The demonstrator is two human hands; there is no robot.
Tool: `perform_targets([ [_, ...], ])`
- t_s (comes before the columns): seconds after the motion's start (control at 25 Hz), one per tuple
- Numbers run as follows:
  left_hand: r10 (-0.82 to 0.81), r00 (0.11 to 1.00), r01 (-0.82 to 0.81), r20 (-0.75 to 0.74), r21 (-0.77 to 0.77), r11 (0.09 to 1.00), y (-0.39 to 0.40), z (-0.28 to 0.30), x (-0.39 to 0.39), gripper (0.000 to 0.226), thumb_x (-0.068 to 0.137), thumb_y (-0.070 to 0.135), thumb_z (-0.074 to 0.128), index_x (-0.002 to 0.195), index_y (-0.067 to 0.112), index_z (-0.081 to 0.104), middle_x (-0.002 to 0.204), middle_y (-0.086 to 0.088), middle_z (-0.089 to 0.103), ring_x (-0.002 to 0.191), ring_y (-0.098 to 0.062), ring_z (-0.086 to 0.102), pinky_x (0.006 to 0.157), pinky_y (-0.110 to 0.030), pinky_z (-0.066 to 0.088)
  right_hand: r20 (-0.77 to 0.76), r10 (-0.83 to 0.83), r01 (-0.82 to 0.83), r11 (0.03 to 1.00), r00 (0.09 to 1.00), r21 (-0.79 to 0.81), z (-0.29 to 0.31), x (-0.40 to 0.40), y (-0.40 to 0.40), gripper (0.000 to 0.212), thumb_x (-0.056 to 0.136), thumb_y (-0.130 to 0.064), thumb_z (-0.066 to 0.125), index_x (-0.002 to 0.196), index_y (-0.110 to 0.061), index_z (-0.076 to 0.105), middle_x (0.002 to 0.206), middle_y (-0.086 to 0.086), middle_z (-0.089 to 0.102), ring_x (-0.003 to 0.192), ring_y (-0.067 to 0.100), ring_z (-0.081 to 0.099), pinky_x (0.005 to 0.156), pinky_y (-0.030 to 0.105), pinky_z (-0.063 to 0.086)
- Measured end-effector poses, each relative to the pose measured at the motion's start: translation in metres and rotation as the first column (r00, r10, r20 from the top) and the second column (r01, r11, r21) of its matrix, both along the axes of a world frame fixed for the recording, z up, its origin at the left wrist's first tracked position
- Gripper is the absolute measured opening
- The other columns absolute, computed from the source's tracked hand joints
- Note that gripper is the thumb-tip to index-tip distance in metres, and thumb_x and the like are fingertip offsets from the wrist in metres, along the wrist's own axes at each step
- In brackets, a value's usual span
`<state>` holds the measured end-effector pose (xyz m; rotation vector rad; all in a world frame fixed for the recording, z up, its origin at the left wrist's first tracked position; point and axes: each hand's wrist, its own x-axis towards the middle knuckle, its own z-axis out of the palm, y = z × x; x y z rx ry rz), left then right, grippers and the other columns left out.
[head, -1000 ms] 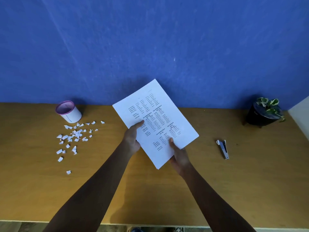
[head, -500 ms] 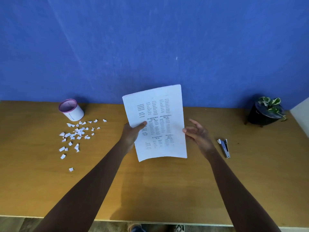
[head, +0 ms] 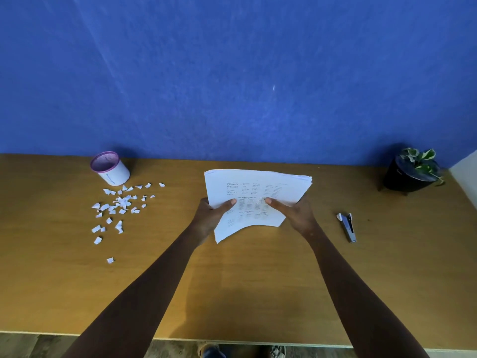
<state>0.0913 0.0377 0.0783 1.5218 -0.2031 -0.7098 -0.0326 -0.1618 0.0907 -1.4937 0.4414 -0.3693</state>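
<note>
Both hands held the paper stack: my left hand gripped its nine o'clock edge, thumb on top, and my right hand gripped the three o'clock edge likewise. It sat over mid-table, near edge drooping. Torn scraps lay at nine o'clock, a small stapler at three.

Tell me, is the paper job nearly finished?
Partly. Done: the printed sheets are gathered in one stack. In hand: the left hand and right hand grip its two sides. Probably left: fastening it, since what looks like a small stapler lies untouched on the table.
</note>
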Motion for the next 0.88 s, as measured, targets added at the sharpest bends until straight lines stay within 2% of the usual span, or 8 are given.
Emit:
perform_targets([
  [0.16,0.000,1.000,0.000,0.018,-0.004,1.000,0.000,0.002,0.000,0.025,0.087,0.018,0.075,0.110,0.027,0.071,0.116,0.004,0.074,0.104,-0.017,0.071,0.088,-0.037,0.058,-0.011,-0.017,0.017,1.000,1.000,-0.008,0.005,0.002,0.005,0.032,0.081,-0.009,0.078,0.105,-0.028,0.068,0.103,-0.016,0.074,0.097,0.005,0.071,0.072,0.018,0.057],
  [0.44,-0.047,0.999,0.047,0.014,0.032,0.998,0.003,-0.006,-0.002,0.034,0.082,0.016,0.080,0.111,0.029,0.068,0.117,0.002,0.073,0.106,-0.022,0.069,0.092,-0.045,0.057,-0.035,0.006,-0.006,1.000,0.999,-0.017,-0.006,-0.002,0.004,0.035,0.078,-0.011,0.081,0.111,-0.016,0.070,0.111,-0.005,0.075,0.098,0.016,0.073,0.078,0.030,0.060],
  [0.76,-0.064,0.998,0.064,0.014,0.047,0.997,0.000,-0.009,-0.001,0.038,0.081,0.017,0.080,0.114,0.030,0.065,0.116,0.003,0.072,0.105,-0.023,0.069,0.093,-0.047,0.057,-0.060,0.040,-0.041,0.999,0.997,-0.007,-0.011,-0.005,0.004,0.039,0.075,-0.007,0.083,0.107,-0.024,0.070,0.111,-0.003,0.074,0.098,0.016,0.073,0.079,0.033,0.060],
  [0.88,-0.030,0.999,0.029,0.015,0.040,0.999,-0.002,-0.009,-0.002,0.036,0.081,0.013,0.080,0.109,0.030,0.066,0.113,0.004,0.073,0.102,-0.022,0.069,0.088,-0.043,0.058,-0.072,0.026,-0.025,1.000,0.997,0.011,-0.013,-0.005,0.003,0.041,0.073,-0.008,0.084,0.106,-0.026,0.070,0.113,-0.002,0.074,0.099,0.016,0.072,0.081,0.036,0.060],
])
